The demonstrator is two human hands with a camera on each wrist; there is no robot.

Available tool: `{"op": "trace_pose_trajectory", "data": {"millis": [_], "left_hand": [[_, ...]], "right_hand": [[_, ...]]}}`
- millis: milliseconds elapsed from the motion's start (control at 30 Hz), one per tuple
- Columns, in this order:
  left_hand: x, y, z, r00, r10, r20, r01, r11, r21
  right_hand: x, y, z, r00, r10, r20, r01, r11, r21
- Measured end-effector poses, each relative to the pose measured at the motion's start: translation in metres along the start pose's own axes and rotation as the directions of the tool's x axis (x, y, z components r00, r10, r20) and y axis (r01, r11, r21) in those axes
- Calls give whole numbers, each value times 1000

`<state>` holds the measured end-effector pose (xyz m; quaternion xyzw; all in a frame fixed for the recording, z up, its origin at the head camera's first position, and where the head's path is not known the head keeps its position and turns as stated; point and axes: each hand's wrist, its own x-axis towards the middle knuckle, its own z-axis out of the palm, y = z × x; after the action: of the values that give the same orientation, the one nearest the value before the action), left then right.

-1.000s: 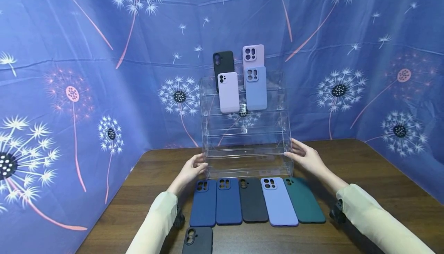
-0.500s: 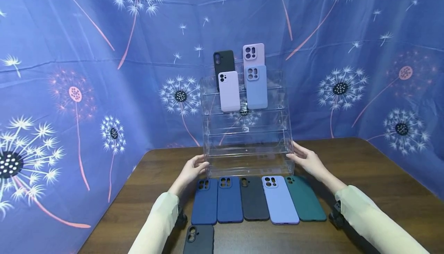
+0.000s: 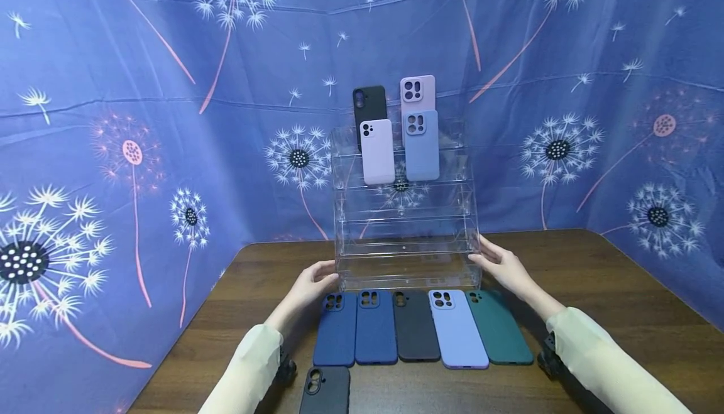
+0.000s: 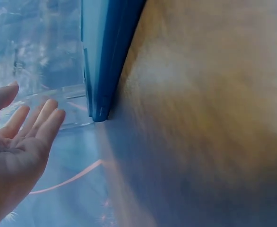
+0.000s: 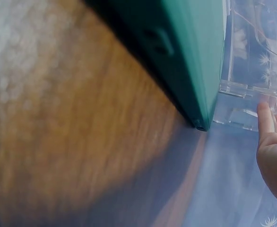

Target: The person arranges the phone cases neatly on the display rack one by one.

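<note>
A clear acrylic tiered display stand [image 3: 404, 232] stands on the table in the head view. On its upper tiers lean a black phone case [image 3: 370, 103], a pale lilac case [image 3: 378, 153], a pink-lilac case [image 3: 418, 90] and a light blue case [image 3: 422, 150]. My left hand [image 3: 313, 285] is at the stand's lower left side; in the left wrist view its fingers [image 4: 48, 118] are spread and relaxed, holding nothing. At the lower right side, my right hand [image 3: 506, 269] has its straight fingers [image 5: 265, 118] against the stand, thumb near the front edge.
Before the stand lie two navy cases [image 3: 335, 332] [image 3: 376, 332], a black case [image 3: 416, 329], a periwinkle case [image 3: 460, 332] and a green case [image 3: 500, 332]. Another black case [image 3: 325, 395] lies nearer on the wooden table [image 3: 226, 326]. A dandelion-print cloth [image 3: 254, 56] hangs behind.
My left hand has loosened, its thumb coming down and away from the stand's left edge. The right hand stays at the right side. The head view has shifted slightly.
</note>
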<state>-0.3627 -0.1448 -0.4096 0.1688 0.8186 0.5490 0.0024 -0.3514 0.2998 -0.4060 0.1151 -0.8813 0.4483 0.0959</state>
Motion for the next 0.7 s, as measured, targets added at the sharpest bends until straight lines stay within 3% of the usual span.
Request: {"op": "trace_pose_trajectory", "data": {"millis": [133,300,500,700], "left_hand": [[-15,5,-5,1000,29,11,-29,1000,-1],[-35,11,-12,999,-8,43,9,1000,-25],[-56,17,-19,991,-12,130,2,997,73],[-79,14,-21,976,-27,216,-6,989,150]], "right_hand": [[0,1,0,1000,1,-10,-1,1000,-10],[2,-1,-2,1000,-4,-1,4,1000,-28],[0,-3,-3,1000,2,19,-2,1000,-20],[-1,-4,-2,1000,9,23,-8,1000,-9]]}}
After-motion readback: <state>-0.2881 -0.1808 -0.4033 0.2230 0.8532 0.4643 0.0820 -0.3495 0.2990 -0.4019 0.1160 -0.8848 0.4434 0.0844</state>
